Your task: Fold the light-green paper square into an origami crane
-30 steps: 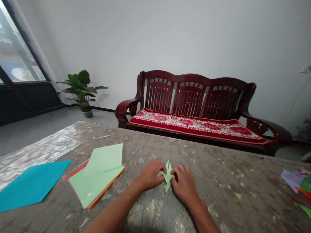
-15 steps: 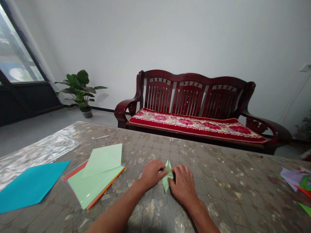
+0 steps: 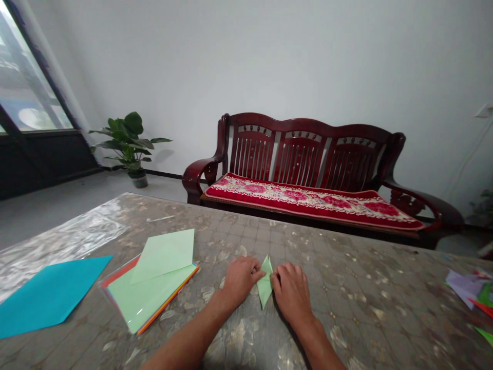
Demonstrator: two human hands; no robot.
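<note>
A small light green paper [image 3: 264, 289], folded into a narrow diamond with a split upper tip, lies on the table between my two hands. My left hand [image 3: 242, 279] has its thumb and curled fingers closed at the paper's left edge, the thumb tip resting on it. On the other side, my right hand [image 3: 291, 289] grips the right edge, with its fingers bent and the thumb partly hidden. Both palms are turned down close to the tabletop.
Green sheets [image 3: 164, 257] lie over a stack of coloured paper at left, beside a blue sheet [image 3: 54, 295]. Coloured paper pieces [image 3: 468, 290] sit at the table's [image 3: 346, 308] right. Beyond stand a wooden bench [image 3: 300, 149] and a potted plant [image 3: 133, 146].
My right thumb has drawn back from the middle of the folded paper to its right edge, showing more of the paper's face. My left hand stays nearly in place.
</note>
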